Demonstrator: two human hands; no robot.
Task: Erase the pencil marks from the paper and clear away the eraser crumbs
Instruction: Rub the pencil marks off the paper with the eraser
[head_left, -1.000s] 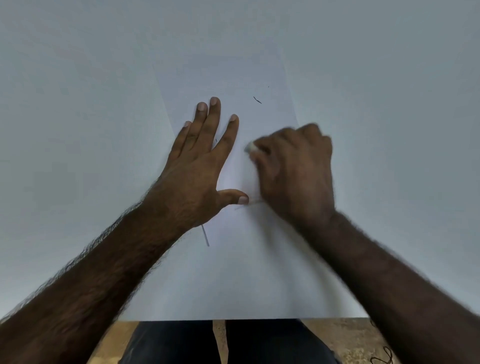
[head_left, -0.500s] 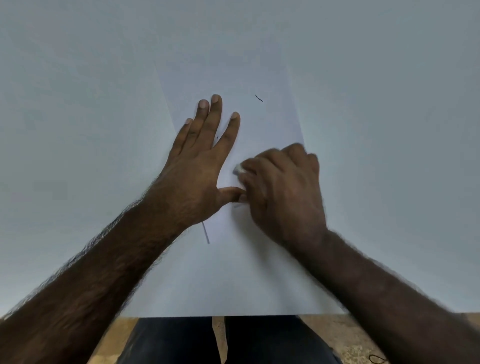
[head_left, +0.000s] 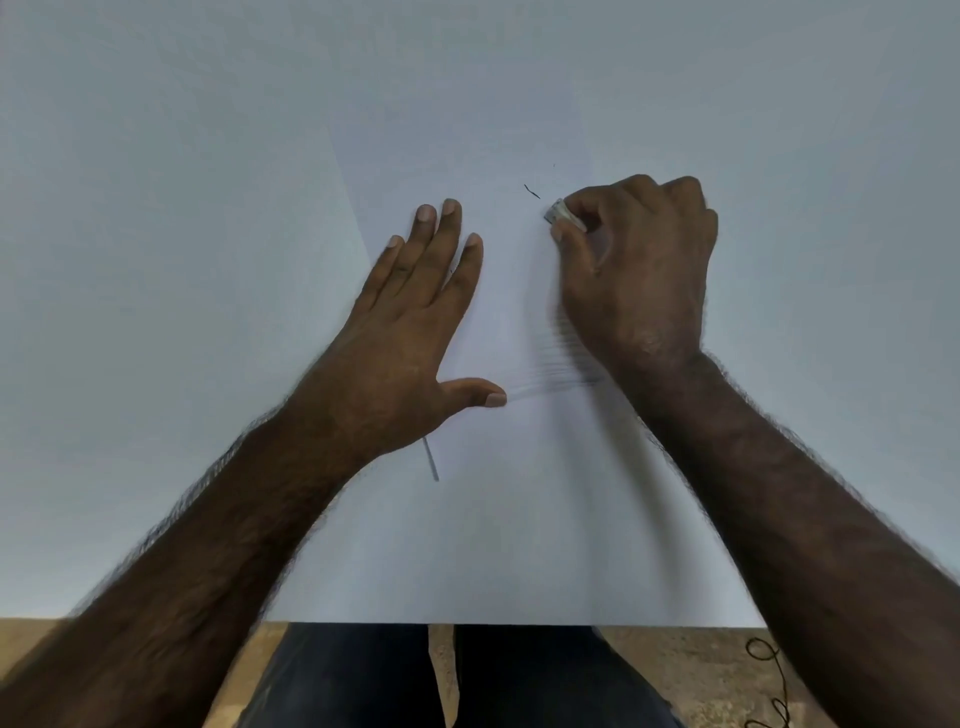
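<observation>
Soft, even, dimmish light with faint shadows, wide-angle stretch at the edges (forearm outlines smeared by motion blur).

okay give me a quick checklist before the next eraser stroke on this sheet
1. Left hand pressing the paper flat: ok.
2. Right hand gripping the eraser: ok.
3. Eraser touching the paper: cannot tell.
4. Pencil marks gone: not ok; a short dark mark beside the eraser, a grey line near the left wrist, faint smudges by the thumb.
5. Crumbs cleared: cannot tell.
</observation>
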